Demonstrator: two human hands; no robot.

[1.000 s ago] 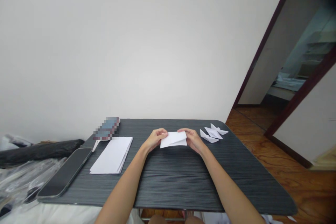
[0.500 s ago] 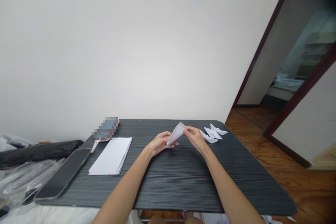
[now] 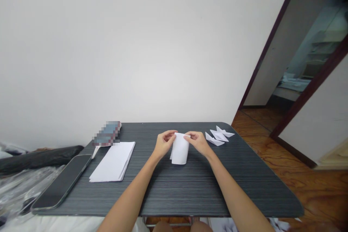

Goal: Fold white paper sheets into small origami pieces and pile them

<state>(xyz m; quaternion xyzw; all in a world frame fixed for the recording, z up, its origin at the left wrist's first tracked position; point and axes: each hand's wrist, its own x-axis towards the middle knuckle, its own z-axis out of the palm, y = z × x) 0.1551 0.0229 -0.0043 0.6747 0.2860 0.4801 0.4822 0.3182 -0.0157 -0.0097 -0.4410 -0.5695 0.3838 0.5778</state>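
Dark striped table, both hands pinching folded white paper, no readable writing

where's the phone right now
In the head view the phone lies screen up at the near left corner of the dark table, just left of the stack of white paper and well away from both hands.

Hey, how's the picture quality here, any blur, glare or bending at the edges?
Head view: soft, even light, no harsh glare; the hands and paper are sharp; one box is pixelated; the door frame leans from wide-angle distortion.
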